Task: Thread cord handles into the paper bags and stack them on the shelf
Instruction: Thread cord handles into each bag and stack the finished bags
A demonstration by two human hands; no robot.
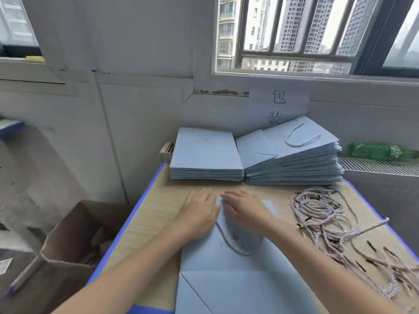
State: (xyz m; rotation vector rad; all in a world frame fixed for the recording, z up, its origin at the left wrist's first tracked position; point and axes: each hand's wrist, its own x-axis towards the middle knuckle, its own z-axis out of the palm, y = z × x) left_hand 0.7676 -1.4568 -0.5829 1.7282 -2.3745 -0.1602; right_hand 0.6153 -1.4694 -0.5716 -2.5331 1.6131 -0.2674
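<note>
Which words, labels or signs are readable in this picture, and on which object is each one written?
"包装": handwritten from top to bottom on the paper sheet taped to the wall under the window; the second character is partly hidden by the bags.
Green bottle label: too blurred to read.
Nothing else carries readable text.

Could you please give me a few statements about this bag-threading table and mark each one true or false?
1. Both hands, left and right, lie flat on the near bag. True.
2. The near bag has no cord in it. False: a cord handle loops across it.
3. The loose cords lie right of the near bag. True.
4. The right stack is topped by a bag without a handle. False: its top bag shows a handle.
5. A green bottle lies beyond the right stack. True.
</note>
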